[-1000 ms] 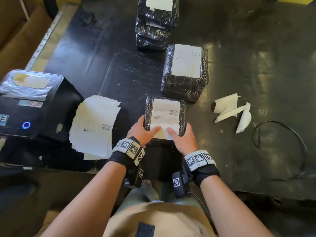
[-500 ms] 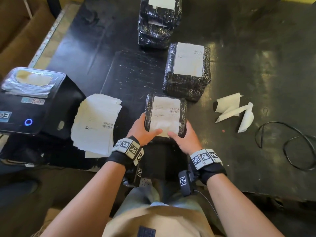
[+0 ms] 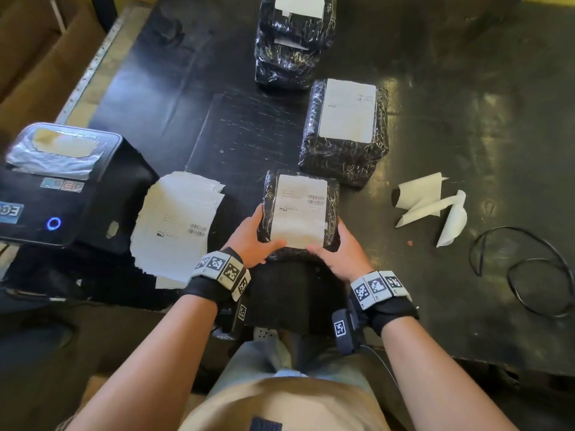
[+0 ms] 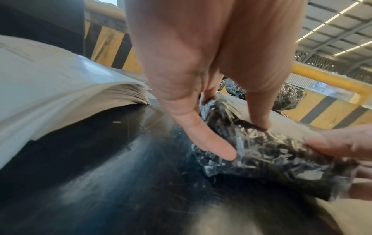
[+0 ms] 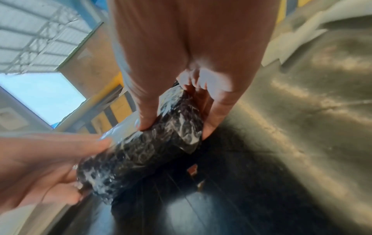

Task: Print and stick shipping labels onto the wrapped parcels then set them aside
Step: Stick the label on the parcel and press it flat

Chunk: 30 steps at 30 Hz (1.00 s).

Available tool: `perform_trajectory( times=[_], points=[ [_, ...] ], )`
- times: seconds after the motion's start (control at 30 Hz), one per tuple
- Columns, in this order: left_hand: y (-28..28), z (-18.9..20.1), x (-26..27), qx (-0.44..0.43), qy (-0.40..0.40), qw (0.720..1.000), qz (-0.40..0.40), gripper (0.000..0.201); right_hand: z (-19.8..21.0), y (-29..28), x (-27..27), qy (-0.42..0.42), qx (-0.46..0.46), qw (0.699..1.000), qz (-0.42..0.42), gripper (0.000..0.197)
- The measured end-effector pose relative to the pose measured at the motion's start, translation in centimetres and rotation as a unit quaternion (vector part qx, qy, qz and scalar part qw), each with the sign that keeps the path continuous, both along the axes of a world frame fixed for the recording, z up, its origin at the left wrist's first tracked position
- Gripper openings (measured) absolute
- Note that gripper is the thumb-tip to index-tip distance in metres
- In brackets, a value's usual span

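A small black plastic-wrapped parcel [image 3: 300, 209] with a white shipping label [image 3: 298, 213] stuck on top is held just above the black table. My left hand [image 3: 253, 236] grips its left near corner, thumb on the label, fingers under the side. My right hand [image 3: 337, 248] grips the right near corner the same way. The left wrist view shows the parcel [image 4: 267, 151] pinched between thumb and fingers of the left hand [image 4: 231, 135]. In the right wrist view the parcel [image 5: 145, 152] is clamped by the right hand [image 5: 173, 125]. A black label printer [image 3: 59, 188] stands at the left.
A stack of printed labels [image 3: 177, 225] lies beside the printer. A larger labelled parcel [image 3: 345, 132] sits just beyond the held one, with more stacked parcels [image 3: 294, 38] behind. Peeled backing papers [image 3: 432, 206] and a black cable [image 3: 529, 269] lie to the right.
Both hands have lifted the labelled parcel slightly and shifted it away from me, towards the larger parcel. The thumbs stay on its near edge.
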<state>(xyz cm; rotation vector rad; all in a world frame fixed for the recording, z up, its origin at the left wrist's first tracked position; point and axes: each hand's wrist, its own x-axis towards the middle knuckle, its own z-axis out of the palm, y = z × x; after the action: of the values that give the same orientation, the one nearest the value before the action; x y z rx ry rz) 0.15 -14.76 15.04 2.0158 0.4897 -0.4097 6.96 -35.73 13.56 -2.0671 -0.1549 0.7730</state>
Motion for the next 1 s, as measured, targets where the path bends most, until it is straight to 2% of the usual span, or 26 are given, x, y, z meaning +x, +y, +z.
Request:
perform_trajectory(
  times=[0.2,0.33,0.43,0.57,0.67,0.73,0.9,1.0],
  points=[
    [0.3,0.3,-0.2,0.007,0.017,1.000,-0.021,0.083,0.6,-0.4,0.2,0.013,-0.023,0.999,0.026,0.076],
    [0.8,0.7,-0.3,0.008,0.041,0.998,-0.038,0.084,1.1,-1.0,1.0,0.036,-0.049,0.995,0.076,0.079],
    [1.2,1.3,-0.4,0.014,0.050,0.998,-0.044,0.079,1.4,-1.3,1.9,0.042,-0.045,0.993,0.102,0.073],
    [1.1,1.7,-0.3,-0.002,0.066,0.998,0.000,0.078,1.7,-0.4,1.7,0.048,0.011,0.999,0.015,0.062],
    [-0.2,1.7,0.1,0.004,0.047,0.998,0.032,0.076,1.3,1.3,1.1,0.035,-0.016,0.998,-0.054,0.072],
    [-0.8,1.5,0.2,0.021,0.030,0.997,0.063,0.073,1.0,2.1,0.9,0.031,-0.050,0.996,-0.069,0.078],
    [0.3,1.4,-0.1,-0.044,0.039,0.997,0.056,0.062,0.7,1.6,1.8,0.060,-0.049,0.994,-0.077,0.051],
    [1.0,1.3,-0.7,-0.048,0.046,0.995,0.069,0.061,0.7,1.5,2.2,0.097,-0.019,0.991,-0.090,0.051]
  ],
)
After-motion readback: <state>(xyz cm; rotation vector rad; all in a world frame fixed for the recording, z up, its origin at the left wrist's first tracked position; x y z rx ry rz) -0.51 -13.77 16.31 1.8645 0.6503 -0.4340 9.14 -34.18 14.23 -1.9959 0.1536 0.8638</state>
